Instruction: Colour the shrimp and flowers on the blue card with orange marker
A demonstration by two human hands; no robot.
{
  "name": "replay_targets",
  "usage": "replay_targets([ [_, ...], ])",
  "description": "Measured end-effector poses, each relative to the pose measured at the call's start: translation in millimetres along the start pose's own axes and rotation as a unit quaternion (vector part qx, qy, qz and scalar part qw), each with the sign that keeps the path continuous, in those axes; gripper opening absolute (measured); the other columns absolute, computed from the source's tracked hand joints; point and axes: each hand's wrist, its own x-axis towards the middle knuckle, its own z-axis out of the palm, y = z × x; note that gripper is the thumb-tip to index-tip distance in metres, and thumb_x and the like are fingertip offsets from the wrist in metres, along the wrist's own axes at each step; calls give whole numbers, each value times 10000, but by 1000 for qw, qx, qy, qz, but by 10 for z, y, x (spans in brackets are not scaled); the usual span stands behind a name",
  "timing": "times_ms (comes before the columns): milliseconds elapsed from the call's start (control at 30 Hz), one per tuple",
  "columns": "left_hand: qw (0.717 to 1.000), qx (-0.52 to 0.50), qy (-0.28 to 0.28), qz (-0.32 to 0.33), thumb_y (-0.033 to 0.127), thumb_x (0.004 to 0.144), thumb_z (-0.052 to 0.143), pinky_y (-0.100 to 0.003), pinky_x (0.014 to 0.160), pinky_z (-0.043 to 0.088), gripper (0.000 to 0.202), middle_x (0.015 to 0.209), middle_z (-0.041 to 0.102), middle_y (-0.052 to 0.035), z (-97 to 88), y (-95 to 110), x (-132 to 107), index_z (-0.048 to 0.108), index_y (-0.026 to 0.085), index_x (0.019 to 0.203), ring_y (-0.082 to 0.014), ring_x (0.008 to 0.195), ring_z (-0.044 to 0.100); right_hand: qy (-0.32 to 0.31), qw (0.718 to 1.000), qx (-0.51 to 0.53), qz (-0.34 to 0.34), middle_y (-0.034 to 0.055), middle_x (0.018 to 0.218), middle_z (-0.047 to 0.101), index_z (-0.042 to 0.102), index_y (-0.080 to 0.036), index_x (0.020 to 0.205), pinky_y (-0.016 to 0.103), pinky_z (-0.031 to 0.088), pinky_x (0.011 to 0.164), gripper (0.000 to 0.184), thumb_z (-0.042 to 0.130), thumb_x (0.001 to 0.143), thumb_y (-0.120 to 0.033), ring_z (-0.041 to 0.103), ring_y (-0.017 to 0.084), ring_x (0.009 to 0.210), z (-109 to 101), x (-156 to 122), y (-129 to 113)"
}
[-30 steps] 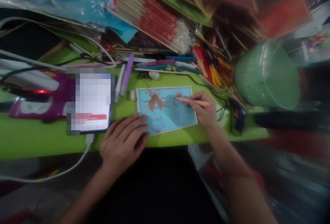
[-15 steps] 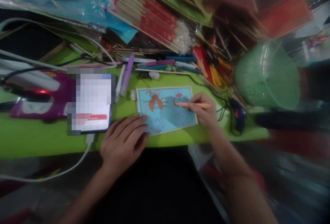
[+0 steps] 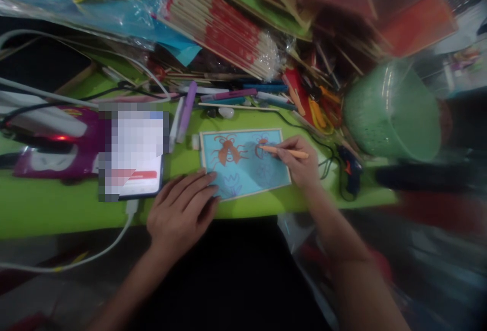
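Note:
A small blue card [image 3: 243, 168] with a pale border lies on the green table [image 3: 57, 209]. Orange insect-like drawings are on it. My right hand [image 3: 300, 163] grips an orange pen [image 3: 285, 152], its tip touching the right-hand orange drawing. My left hand [image 3: 182, 206] lies flat with fingers stretched out, pressing the card's lower left corner and the table edge.
A phone [image 3: 133, 153] with a white cable lies left of the card, a purple device [image 3: 57, 153] beyond it. Pens, markers, scissors and stick bundles [image 3: 224, 31] crowd the back. A green bucket [image 3: 391, 112] and a glue gun [image 3: 352, 173] are on the right.
The pen tip has made small moves over the right-hand orange drawing. My left hand has stayed on the card's corner.

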Motion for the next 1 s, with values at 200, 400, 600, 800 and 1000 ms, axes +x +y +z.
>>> replay_targets([
  [200, 1000, 2, 7, 4, 137, 881, 751, -416, 1048, 531, 238, 1212, 798, -53, -11, 16, 32, 679, 215, 1094, -259, 1164, 743, -4, 1000, -7, 2, 4, 788, 774, 707, -225, 909, 299, 523, 668, 216, 787, 870, -422, 719, 174, 734, -6, 1, -1],
  [400, 1000, 3, 7, 10, 138, 875, 767, -425, 1047, 529, 234, 1214, 797, -66, 2, 3, 19, 684, 196, 1086, -275, 1166, 743, -12, 1000, 8, -4, -11, 763, 765, 711, -231, 892, 287, 501, 664, 163, 784, 872, -375, 693, 158, 709, -12, -2, 11],
  [600, 1000, 0, 2, 4, 139, 865, 774, -423, 1069, 526, 257, 1232, 792, -54, 7, -5, -1, 686, 207, 1097, -266, 1180, 738, 3, 1000, 7, 2, -10, 746, 758, 697, -230, 884, 301, 525, 665, 180, 781, 850, -386, 706, 169, 707, -5, 4, 12],
  [800, 1000, 3, 5, 6, 144, 872, 771, -423, 1059, 532, 250, 1225, 794, -52, -3, -4, 13, 687, 204, 1099, -266, 1173, 740, 15, 1000, -2, -15, -13, 728, 738, 691, -224, 844, 295, 532, 657, 160, 760, 856, -368, 695, 159, 696, -2, 12, -7],
  [1000, 1000, 1, 4, 5, 140, 876, 761, -422, 1039, 540, 246, 1219, 796, -48, -6, 8, 21, 686, 210, 1099, -264, 1174, 741, 7, 1000, 15, -4, -14, 745, 743, 698, -226, 876, 289, 534, 663, 165, 776, 855, -370, 704, 156, 708, -2, 5, 5],
])
